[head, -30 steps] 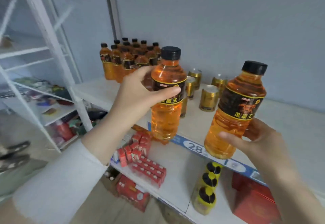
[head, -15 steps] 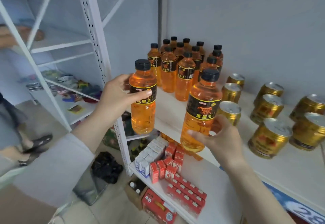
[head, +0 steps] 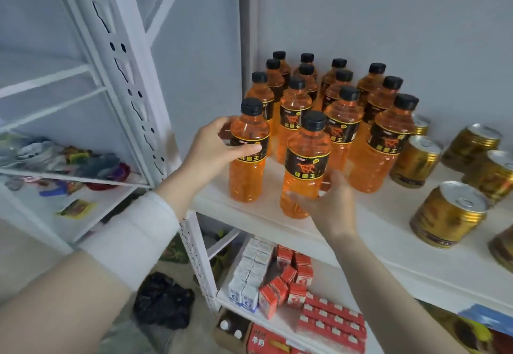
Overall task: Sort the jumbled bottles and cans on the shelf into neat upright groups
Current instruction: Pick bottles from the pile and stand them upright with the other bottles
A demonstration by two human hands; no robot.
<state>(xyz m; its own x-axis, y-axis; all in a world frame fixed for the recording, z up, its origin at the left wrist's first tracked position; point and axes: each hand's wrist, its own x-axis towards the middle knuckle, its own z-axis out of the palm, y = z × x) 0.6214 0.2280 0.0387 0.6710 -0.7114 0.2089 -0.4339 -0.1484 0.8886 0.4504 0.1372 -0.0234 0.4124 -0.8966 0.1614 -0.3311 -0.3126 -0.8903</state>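
The left hand (head: 213, 148), in the centre of the frame, grips the left bottle (head: 248, 156) at its black label, thumb across the front and fingers curled behind. That bottle stands upright at the left end of the shelf (head: 388, 231), near its front edge. The right hand (head: 331, 205), lower and right of centre, wraps the lower part of the front bottle (head: 305, 165) from the right side, fingertips curling round the front. This bottle is upright too, low over the shelf's front edge; whether its base touches the shelf cannot be told. The two held bottles are just beside each other, apart.

Behind them, towards the wall, more bottles (head: 342, 123) of the same orange drink with black caps stand upright in close rows. To their right, gold cans (head: 416, 160) stand upright, loosely spaced, running to the right edge of the frame.

A white sleeve (head: 138, 237) covers the left forearm. A white post (head: 125, 62) rises at upper left. On the lower shelf sit red cartons (head: 288, 278) and white cartons (head: 249, 276). A black bag (head: 163, 301) lies on the floor at bottom left.
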